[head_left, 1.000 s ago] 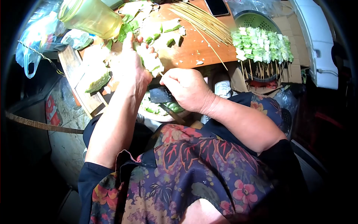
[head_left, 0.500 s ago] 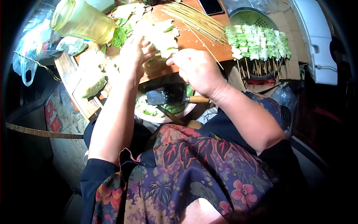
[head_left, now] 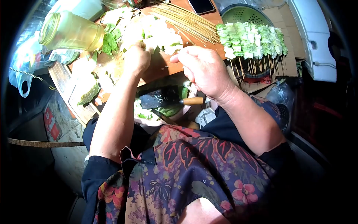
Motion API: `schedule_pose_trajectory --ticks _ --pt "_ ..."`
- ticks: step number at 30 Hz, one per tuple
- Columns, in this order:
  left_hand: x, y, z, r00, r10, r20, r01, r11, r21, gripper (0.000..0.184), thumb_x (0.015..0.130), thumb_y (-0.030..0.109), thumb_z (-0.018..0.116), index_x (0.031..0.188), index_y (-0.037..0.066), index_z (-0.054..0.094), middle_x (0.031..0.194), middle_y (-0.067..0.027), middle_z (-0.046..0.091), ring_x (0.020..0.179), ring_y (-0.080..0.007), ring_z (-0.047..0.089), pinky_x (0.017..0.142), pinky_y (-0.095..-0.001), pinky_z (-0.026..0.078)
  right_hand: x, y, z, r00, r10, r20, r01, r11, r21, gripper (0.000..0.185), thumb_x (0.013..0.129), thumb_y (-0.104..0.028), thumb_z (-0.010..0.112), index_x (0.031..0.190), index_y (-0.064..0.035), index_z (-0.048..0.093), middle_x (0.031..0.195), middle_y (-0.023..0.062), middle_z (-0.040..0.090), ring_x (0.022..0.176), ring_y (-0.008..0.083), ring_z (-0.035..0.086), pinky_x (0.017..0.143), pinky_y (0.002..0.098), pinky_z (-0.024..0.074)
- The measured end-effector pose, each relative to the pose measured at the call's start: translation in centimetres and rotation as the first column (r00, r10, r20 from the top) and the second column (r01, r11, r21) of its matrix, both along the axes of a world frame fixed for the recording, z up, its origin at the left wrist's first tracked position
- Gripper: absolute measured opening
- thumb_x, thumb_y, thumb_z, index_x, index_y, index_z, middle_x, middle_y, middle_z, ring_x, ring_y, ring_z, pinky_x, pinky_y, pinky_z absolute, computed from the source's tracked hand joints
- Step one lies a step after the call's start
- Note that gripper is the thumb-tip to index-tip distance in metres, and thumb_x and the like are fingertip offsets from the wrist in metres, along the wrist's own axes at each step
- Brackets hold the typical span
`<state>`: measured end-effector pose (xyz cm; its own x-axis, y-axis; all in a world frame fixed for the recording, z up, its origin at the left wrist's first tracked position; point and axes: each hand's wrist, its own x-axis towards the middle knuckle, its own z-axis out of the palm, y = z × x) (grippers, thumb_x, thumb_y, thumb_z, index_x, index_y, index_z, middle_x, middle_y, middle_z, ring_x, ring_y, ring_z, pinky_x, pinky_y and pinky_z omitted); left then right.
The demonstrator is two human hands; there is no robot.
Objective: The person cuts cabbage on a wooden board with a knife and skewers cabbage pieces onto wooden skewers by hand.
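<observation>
My left hand (head_left: pixel 138 59) is over the board at the near edge of a pile of chopped cabbage leaves (head_left: pixel 158 31). Its fingers curl down and together; what is between them, if anything, is hidden. To its right, my right hand (head_left: pixel 205 71) is closed with thumb and forefinger pressed together, near the table's front edge. I cannot make out what it holds. Below both hands a cleaver (head_left: pixel 160 98) with a wooden handle lies across a basin (head_left: pixel 182 112) of green leaves. Loose bamboo skewers (head_left: pixel 190 24) lie beyond my right hand.
Skewered cabbage pieces (head_left: pixel 251 41) are lined up on a green colander (head_left: pixel 244 13) at the right. A yellowish jar (head_left: pixel 72 31) lies tilted at the left, near a cut cabbage piece (head_left: pixel 88 93). A phone (head_left: pixel 201 5) lies at the back; a white box (head_left: pixel 313 41) stands far right.
My left hand has gone from open, spread fingers to curled fingers down at the cabbage pile. My right hand stays closed and has shifted little. The whole view has moved slightly.
</observation>
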<state>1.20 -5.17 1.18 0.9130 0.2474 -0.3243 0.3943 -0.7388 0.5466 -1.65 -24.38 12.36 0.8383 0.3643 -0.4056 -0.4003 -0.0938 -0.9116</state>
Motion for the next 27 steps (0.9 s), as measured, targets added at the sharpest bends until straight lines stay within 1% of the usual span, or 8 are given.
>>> schedule_pose_trajectory --ticks 5,6,7,8,11,13,15,27 --pt "-0.3 -0.2 0.9 0.996 0.002 -0.09 -0.008 0.998 -0.065 0.027 0.089 0.021 0.057 0.105 -0.001 0.061 0.083 -0.0178 0.067 0.074 -0.0271 0.066 0.07 -0.0355 0.053 0.0 0.1 -0.1 1.0 0.02 0.002 -0.019 0.999 -0.03 0.026 0.096 -0.019 0.049 0.096 0.0029 0.063 0.056 -0.0075 0.04 0.047 0.0004 0.035 0.042 0.0176 0.0278" --pt "-0.3 -0.3 1.2 0.975 0.158 -0.154 -0.201 0.926 -0.32 0.022 0.09 0.018 0.055 0.101 0.0 0.059 0.077 -0.0143 0.065 0.067 -0.0237 0.064 0.063 -0.0336 0.052 -0.1 0.2 0.0 1.0 0.021 0.004 -0.021 0.999 -0.029 0.026 0.096 -0.019 0.049 0.096 0.0029 0.063 0.056 -0.0075 0.04 0.047 0.0004 0.035 0.042 0.0176 0.0278" --pt "-0.3 -0.3 1.6 0.925 0.285 -0.253 -0.379 0.755 -0.535 0.017 0.09 0.015 0.053 0.097 0.001 0.058 0.071 -0.0109 0.062 0.06 -0.0204 0.061 0.056 -0.0317 0.051 -0.3 0.1 0.1 0.998 0.059 0.011 -0.058 0.997 -0.054 0.026 0.096 -0.019 0.05 0.096 0.0027 0.063 0.056 -0.0072 0.042 0.048 0.0005 0.036 0.042 0.018 0.0285" --pt "-0.7 -0.5 2.2 0.884 0.422 -0.202 -0.411 0.496 -0.764 0.009 0.091 0.01 0.049 0.091 0.003 0.056 0.07 -0.0061 0.058 0.051 -0.0136 0.054 0.046 -0.0274 0.047 -0.4 0.1 0.3 0.995 0.098 0.02 -0.096 0.992 -0.077 0.026 0.096 -0.02 0.05 0.096 0.0025 0.064 0.057 -0.0068 0.043 0.048 0.0006 0.037 0.043 0.0185 0.0293" --pt "0.0 3.4 0.5 0.835 0.514 -0.195 -0.258 0.053 -0.965 0.017 0.087 0.007 0.059 0.101 -0.001 0.055 0.086 -0.0086 0.061 0.07 -0.0157 0.061 0.057 -0.0272 0.053 -1.0 0.2 0.4 0.983 0.183 -0.027 -0.184 0.977 -0.111 0.026 0.096 -0.02 0.05 0.095 0.0016 0.064 0.057 -0.0061 0.045 0.048 0.001 0.039 0.044 0.019 0.0308" --pt "0.0 3.7 2.7 0.721 0.649 -0.242 -0.302 -0.02 -0.953 0.024 0.083 0.003 0.062 0.105 -0.001 0.055 0.099 -0.0087 0.062 0.091 -0.0179 0.063 0.068 -0.0265 0.053 -1.3 0.2 0.3 0.973 0.23 0.008 -0.228 0.967 -0.113 0.025 0.096 -0.02 0.05 0.095 0.0009 0.065 0.057 -0.0058 0.046 0.048 0.0013 0.039 0.045 0.019 0.0315" --pt "-0.6 3.8 4.5 0.706 0.659 -0.258 -0.306 -0.045 -0.951 0.027 0.083 0.003 0.062 0.108 -0.002 0.054 0.101 -0.0102 0.062 0.096 -0.0215 0.064 0.072 -0.0273 0.054 -1.6 0.5 0.3 0.971 0.24 0.002 -0.238 0.967 -0.095 0.025 0.096 -0.019 0.051 0.095 0.0009 0.065 0.057 -0.0059 0.045 0.048 0.0012 0.039 0.046 0.0187 0.0314" --pt "-2.1 7.1 4.6 0.699 0.661 -0.274 -0.268 -0.113 -0.957 0.026 0.082 0.007 0.064 0.103 0.002 0.05 0.101 -0.0173 0.065 0.095 -0.0253 0.066 0.072 -0.0293 0.057 -2.1 2.5 0.8 0.964 0.244 -0.107 -0.242 0.97 0.035 0.026 0.097 -0.02 0.051 0.097 0.0029 0.064 0.06 -0.0067 0.046 0.049 0.0007 0.037 0.046 0.0176 0.0297"
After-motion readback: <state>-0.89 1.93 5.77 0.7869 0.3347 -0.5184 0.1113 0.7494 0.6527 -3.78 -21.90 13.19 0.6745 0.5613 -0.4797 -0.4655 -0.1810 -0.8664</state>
